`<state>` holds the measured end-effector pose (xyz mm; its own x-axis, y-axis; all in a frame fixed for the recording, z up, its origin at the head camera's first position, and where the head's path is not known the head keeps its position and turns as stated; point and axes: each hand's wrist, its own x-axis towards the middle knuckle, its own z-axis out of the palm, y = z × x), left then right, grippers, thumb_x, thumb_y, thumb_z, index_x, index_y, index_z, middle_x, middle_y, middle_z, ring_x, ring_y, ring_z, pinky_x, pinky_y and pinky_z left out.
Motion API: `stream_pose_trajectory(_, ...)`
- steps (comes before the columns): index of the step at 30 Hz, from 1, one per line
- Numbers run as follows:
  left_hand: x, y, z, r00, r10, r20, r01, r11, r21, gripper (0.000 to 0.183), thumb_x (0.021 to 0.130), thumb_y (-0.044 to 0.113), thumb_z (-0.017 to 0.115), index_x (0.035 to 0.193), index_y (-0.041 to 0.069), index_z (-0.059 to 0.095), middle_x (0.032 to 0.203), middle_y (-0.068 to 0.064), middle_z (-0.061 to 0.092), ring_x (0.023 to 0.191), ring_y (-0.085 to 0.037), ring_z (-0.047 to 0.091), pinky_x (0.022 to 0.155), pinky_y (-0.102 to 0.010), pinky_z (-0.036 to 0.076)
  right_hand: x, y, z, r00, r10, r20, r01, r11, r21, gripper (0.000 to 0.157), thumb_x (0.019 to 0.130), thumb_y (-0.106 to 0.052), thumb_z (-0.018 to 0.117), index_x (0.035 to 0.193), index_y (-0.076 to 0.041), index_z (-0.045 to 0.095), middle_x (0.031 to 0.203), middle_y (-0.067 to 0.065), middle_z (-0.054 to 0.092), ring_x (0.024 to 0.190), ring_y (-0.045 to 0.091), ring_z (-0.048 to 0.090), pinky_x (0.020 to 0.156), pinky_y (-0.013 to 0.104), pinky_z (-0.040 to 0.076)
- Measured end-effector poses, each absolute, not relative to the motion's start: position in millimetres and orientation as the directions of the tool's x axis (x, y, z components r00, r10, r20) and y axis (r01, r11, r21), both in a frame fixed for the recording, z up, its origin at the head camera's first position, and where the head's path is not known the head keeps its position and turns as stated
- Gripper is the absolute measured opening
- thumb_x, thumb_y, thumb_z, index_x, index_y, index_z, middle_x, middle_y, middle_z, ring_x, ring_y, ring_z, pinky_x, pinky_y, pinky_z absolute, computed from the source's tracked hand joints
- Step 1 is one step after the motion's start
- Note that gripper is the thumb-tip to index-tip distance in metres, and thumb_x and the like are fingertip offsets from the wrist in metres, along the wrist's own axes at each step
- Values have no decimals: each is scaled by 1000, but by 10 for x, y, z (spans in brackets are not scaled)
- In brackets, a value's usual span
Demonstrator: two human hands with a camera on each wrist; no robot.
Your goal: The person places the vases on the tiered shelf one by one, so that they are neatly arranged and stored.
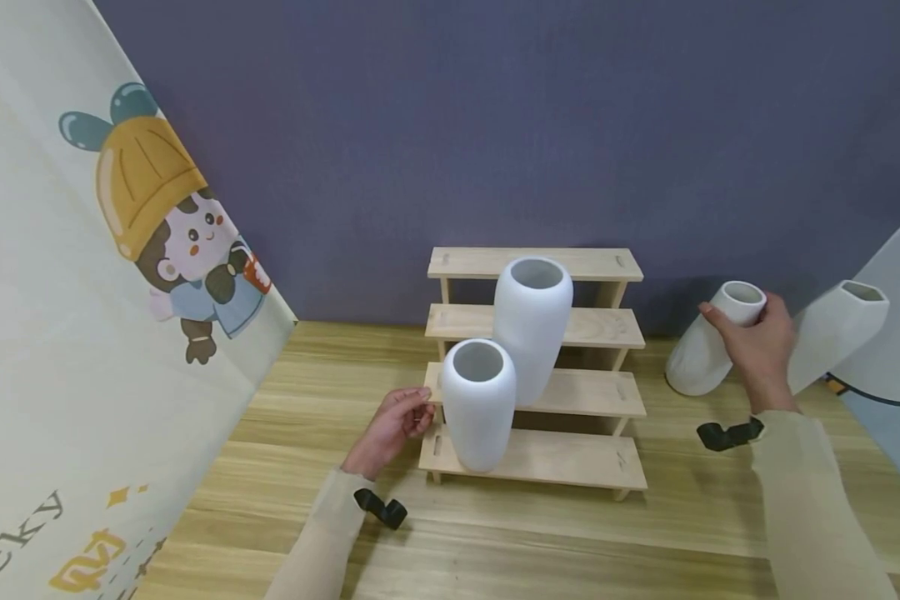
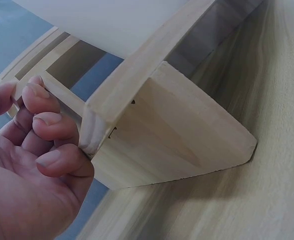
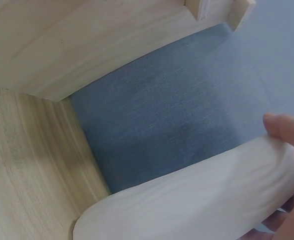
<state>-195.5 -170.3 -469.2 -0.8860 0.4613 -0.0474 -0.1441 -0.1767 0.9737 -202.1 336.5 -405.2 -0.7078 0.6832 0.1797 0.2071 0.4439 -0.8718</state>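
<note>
My left hand [image 1: 399,425] is at the left end of a four-step wooden display shelf [image 1: 570,458]. Thumb and forefinger pinch the end of its second step from the bottom, the other fingers curled below. On the bottom step stands a white vase [image 1: 477,417], with a taller white vase [image 1: 532,325] behind it on the step above. To the right of the shelf, my right hand [image 1: 761,346] grips a white vase [image 1: 701,358] near its mouth. The right wrist view shows this vase [image 3: 186,200] with its base down at the tabletop, thumb on its near side.
Another white vase [image 1: 836,333], with an angular mouth, stands right of my right hand, partly hidden. Behind the shelf rises a dark blue backdrop [image 1: 345,167]. A white cloth with a cartoon figure [image 1: 195,233] borders the left of the wooden table [image 1: 270,467].
</note>
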Motion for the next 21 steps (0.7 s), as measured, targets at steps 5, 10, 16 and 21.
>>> stream_pose_trajectory(5, -1957, -1705, -4695, -884, 465, -49, -143, -169, 975, 46, 106, 16, 41, 70, 23, 67, 63, 14, 63, 52, 0, 46, 50, -14, 35, -2026, 3383, -4068, -693, 685, 226, 171, 461, -871, 68, 80, -39, 81, 135, -12, 53, 91, -29, 39, 83, -12, 39, 81, 14, 35)
stream_pose_trajectory(10, -1954, -1703, -4695, -885, 462, -53, -144, -164, 976, 45, 106, 17, 42, 70, 23, 67, 64, 15, 63, 53, 1, 46, 51, -14, 35, -2010, 3381, -4068, -690, 678, 252, 144, 469, -871, 65, 80, -39, 81, 133, -12, 55, 90, -29, 41, 81, -12, 40, 76, 13, 35)
stream_pose_trajectory(16, -1966, -1706, -4706, -885, 463, -55, -143, -158, 977, 45, 106, 17, 42, 69, 23, 67, 63, 14, 63, 53, 0, 46, 50, -14, 35, -1983, 3365, -4072, -686, 675, 272, 117, 471, -874, 60, 79, -37, 82, 130, -16, 57, 89, -30, 42, 80, -14, 41, 75, 12, 36)
stream_pose_trajectory(21, -1979, -1704, -4721, -884, 465, -57, -145, -156, 977, 45, 106, 17, 42, 69, 24, 67, 63, 15, 63, 53, 0, 46, 50, -14, 35, -1956, 3351, -4023, -686, 680, 260, 118, 456, -882, 58, 79, -37, 82, 128, -20, 57, 90, -31, 43, 81, -13, 43, 75, 12, 36)
